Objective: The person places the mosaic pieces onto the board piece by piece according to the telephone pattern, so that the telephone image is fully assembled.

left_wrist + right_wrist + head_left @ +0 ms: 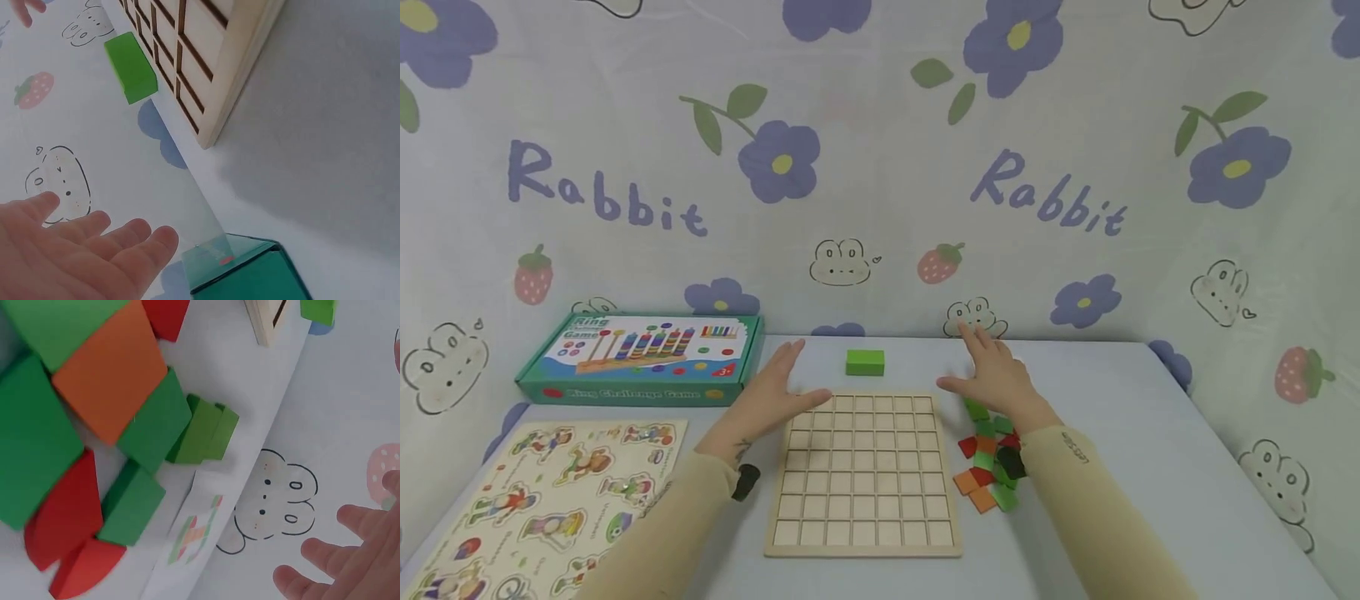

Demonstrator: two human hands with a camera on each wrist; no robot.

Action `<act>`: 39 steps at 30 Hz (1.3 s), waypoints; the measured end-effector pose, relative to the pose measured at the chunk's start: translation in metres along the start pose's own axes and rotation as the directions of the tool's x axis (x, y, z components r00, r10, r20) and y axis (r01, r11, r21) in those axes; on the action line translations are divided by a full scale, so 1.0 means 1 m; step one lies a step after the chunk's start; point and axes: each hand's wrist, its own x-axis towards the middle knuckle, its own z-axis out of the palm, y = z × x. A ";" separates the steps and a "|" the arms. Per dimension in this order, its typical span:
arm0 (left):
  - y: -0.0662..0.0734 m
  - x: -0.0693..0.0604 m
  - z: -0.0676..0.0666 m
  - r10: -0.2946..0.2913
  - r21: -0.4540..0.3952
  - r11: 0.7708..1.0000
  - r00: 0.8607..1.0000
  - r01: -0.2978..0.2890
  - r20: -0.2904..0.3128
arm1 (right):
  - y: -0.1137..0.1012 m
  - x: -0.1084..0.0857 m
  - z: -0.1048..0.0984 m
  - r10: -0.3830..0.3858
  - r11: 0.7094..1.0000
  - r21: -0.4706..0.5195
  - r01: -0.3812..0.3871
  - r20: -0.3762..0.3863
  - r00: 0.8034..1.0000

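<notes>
Grid board (865, 482) btwn L hand (767, 400) & R hand (997, 379), both w/ fingers & thumb wide.

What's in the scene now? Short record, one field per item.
grid board: flat on table, centre
left hand: holds nothing, near grid board's far left corner
right hand: holds nothing, near grid board's far right corner
loose pieces: red, orange, green; right of grid board
green block: beyond grid board's far edge
printed sheet: near loose pieces, right wrist view
game box: far left
picture board: left, partly hidden by left sleeve
</notes>
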 end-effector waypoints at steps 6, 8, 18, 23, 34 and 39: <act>-0.002 -0.003 0.002 -0.025 -0.103 0.994 0.999 0.022 -0.020 | -0.009 -0.009 0.003 0.020 0.943 0.332 -0.023 0.013 1.000; -0.003 -0.005 0.002 -0.046 -0.150 0.988 0.999 0.043 -0.018 | -0.014 -0.014 0.004 0.040 0.891 0.451 -0.049 0.030 0.999; -0.013 -0.031 0.009 0.017 -0.362 0.931 0.995 -0.053 -0.101 | -0.022 -0.044 0.016 0.094 0.536 0.843 -0.055 0.005 0.996; -0.013 -0.044 0.015 0.079 -0.434 0.893 0.990 -0.122 -0.115 | -0.025 -0.059 0.023 0.062 0.325 0.945 -0.023 0.003 0.998; -0.009 -0.076 0.025 0.146 -0.605 0.783 0.988 -0.144 -0.046 | -0.036 -0.080 0.026 0.092 0.135 0.987 -0.090 0.078 0.993; -0.005 -0.090 0.029 0.104 -0.622 0.780 0.994 -0.072 0.016 | -0.035 -0.091 0.030 0.068 0.146 0.987 -0.073 0.064 0.996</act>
